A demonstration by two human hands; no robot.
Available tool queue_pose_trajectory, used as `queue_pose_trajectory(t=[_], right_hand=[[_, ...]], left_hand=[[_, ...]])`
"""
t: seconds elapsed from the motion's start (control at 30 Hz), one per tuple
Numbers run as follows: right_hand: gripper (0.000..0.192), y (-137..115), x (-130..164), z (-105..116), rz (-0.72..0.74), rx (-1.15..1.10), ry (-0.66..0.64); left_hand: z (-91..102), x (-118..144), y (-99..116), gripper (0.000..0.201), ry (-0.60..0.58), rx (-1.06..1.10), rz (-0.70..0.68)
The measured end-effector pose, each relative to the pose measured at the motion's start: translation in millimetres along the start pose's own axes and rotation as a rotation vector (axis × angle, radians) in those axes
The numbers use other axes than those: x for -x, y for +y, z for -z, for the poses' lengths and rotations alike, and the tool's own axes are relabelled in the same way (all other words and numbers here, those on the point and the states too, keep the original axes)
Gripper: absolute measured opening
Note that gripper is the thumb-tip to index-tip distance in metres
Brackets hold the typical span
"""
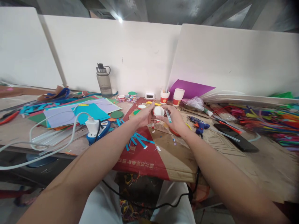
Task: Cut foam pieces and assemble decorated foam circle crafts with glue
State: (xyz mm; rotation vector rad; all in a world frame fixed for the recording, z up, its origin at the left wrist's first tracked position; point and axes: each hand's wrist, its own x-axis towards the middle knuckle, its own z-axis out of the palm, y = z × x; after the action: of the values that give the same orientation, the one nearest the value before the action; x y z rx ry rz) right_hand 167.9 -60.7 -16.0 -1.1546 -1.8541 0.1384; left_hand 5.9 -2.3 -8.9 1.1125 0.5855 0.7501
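Observation:
Both my hands meet over a red and brown cardboard sheet [149,155] on the table. My left hand [145,115] grips a small paper cup [158,111] held sideways, its white inside facing me. My right hand [174,119] also touches the cup's rim and holds a thin teal-tipped pen [168,116] between its fingers. Blue paper strips [140,140] lie on the cardboard just below my left wrist.
Coloured paper sheets [81,112] and a white charger with cable [92,125] lie left. A grey water bottle [103,80] stands at the back wall. Paper cups [178,97], a blue glue gun [201,126], a black phone [235,137] and coloured sticks [275,121] fill the right.

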Motion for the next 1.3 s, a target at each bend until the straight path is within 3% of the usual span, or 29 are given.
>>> queue_pose_trajectory(t=[0.23, 0.47, 0.63, 0.73, 0.83, 1.07, 1.17, 1.3], right_hand=[[0.036, -8.9, 1.8, 2.3, -0.105, -0.162, -0.014], [0.037, -7.3, 1.2, -0.8, -0.301, -0.403, 0.045], [0.035, -2.4, -1.6, 8.0, -0.194, -0.253, 0.052], [0.026, -6.9, -0.2, 14.4, -0.079, -0.074, -0.058], [0.021, -11.2, 2.4, 17.8, -0.01, 0.034, -0.235], [0.025, -6.1, 5.0, 21.7, -0.025, 0.142, -0.519], [0.027, -3.7, 4.7, 23.1, -0.015, 0.139, -0.604], [0.024, -6.5, 4.2, 24.8, -0.02, 0.145, -0.673]], left_hand=[[-0.8, -2.2, -2.7, 0.042, 0.007, 0.06, 0.028], [0.9, -3.9, -3.9, 0.036, 0.025, 0.075, 0.016], [5.4, -5.2, -0.8, 0.035, 0.159, 0.069, 0.021], [10.2, -6.5, 1.9, 0.037, 0.255, 0.095, 0.014], [17.5, -8.0, 5.8, 0.048, 0.267, 0.102, 0.022], [31.1, -7.9, 18.6, 0.05, 0.312, 0.033, -0.034], [33.4, -5.5, 21.0, 0.043, 0.393, -0.128, -0.079], [35.5, -0.3, 21.1, 0.03, 0.46, -0.519, -0.161]])
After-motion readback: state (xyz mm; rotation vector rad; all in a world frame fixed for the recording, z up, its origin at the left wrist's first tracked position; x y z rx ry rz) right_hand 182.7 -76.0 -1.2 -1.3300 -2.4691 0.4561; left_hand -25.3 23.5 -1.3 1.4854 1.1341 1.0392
